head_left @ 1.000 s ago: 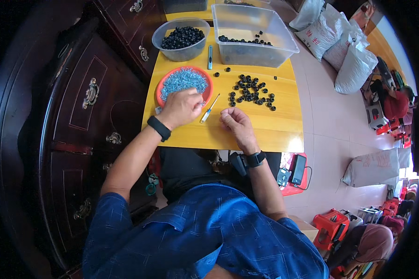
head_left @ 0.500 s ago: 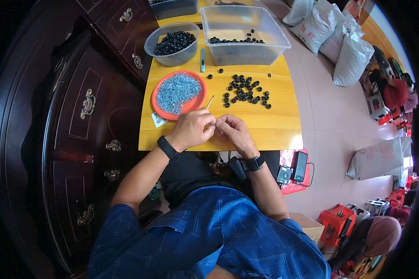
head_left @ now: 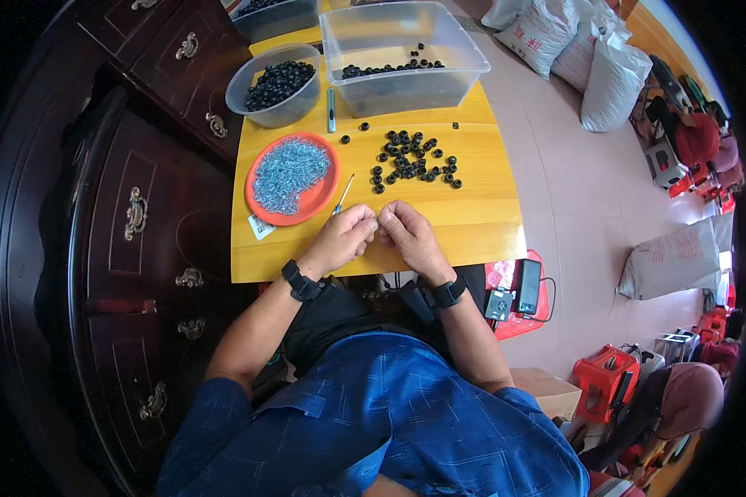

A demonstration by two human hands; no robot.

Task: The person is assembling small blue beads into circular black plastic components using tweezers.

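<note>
My left hand [head_left: 340, 242] and my right hand [head_left: 413, 238] meet above the table's near edge, thumbs and fingertips pinched close together. Whatever sits between the fingertips is too small to make out. Just beyond my left hand lies a thin screwdriver-like tool [head_left: 339, 204] with a blue handle. To its left, an orange-red plate [head_left: 317, 201] holds a heap of small, shiny, clear-bluish pieces [head_left: 288, 170]. A loose cluster of black, bead-like round parts [head_left: 406, 149] with holes is spread on the wood beyond my right hand.
At the back of the yellow wooden table [head_left: 472, 219] stand a round tub [head_left: 239, 98] of black parts and a clear rectangular bin [head_left: 406, 98]. A light-blue cutter-like tool [head_left: 331, 112] lies between them. Dark drawers [head_left: 124, 273] flank the left; a red stool [head_left: 526, 323] holds devices.
The view has shifted, so the table sits further left. My left hand has turned a little and uncovered the tool's blue handle. Both hands keep their fingertips together.
</note>
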